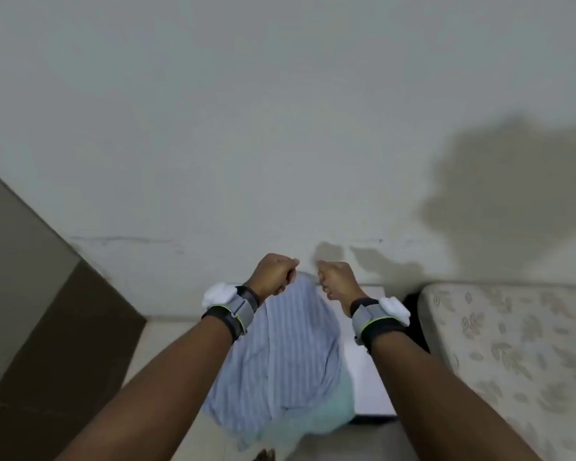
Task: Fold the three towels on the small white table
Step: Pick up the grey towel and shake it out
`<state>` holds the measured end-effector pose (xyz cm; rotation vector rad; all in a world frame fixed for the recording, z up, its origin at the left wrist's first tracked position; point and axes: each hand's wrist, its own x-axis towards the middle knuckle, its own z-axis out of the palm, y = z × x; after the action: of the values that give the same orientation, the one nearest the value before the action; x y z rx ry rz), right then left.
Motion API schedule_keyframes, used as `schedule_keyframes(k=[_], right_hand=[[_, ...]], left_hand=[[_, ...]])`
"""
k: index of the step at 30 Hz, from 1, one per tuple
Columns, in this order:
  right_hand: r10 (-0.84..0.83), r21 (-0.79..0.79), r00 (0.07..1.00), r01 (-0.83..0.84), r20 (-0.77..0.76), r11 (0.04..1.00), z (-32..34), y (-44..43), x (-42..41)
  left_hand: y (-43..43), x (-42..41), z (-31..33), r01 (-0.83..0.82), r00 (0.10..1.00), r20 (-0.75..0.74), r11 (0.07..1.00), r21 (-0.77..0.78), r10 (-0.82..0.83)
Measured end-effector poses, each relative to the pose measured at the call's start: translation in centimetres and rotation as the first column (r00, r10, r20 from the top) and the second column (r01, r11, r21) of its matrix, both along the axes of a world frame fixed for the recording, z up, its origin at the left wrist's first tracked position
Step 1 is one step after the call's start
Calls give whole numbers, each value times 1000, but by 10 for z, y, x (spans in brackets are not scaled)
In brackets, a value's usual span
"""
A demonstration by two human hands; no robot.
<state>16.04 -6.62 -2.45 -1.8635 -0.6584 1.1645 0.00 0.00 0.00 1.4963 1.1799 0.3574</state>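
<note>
A blue-and-white striped towel (pixel 286 357) hangs lifted in front of me. My left hand (pixel 273 274) and my right hand (pixel 336 281) each grip its top edge with curled fingers, close together. A pale green towel (pixel 330 414) shows under the striped towel's lower right part. The small white table (pixel 369 384) lies below, mostly hidden by the hanging towel and my right forearm. I cannot pick out a third towel.
A plain white wall (pixel 280 128) stands close ahead. A mattress with a leaf pattern (pixel 512 344) lies to the right of the table. A brown door or panel (pixel 47 311) is at the left. Pale floor (pixel 167 337) shows between them.
</note>
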Motion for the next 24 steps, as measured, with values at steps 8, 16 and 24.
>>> schedule_keyframes(k=[8,16,24], right_hand=[[492,-437,858,-389,150,811,-246,-8,-49],[759,-550,651,-632,6,546,-372,-68,-77],[522,-320,845,-466,116,825,-281,-15,-55]], left_hand=[[-15,-50,-287,-89,916,-397,932,-350,-62],[-45,-60,-401,-73,919,-386,930,-361,-78],[-1,-7,-303,-81,993,-100,972,-221,60]])
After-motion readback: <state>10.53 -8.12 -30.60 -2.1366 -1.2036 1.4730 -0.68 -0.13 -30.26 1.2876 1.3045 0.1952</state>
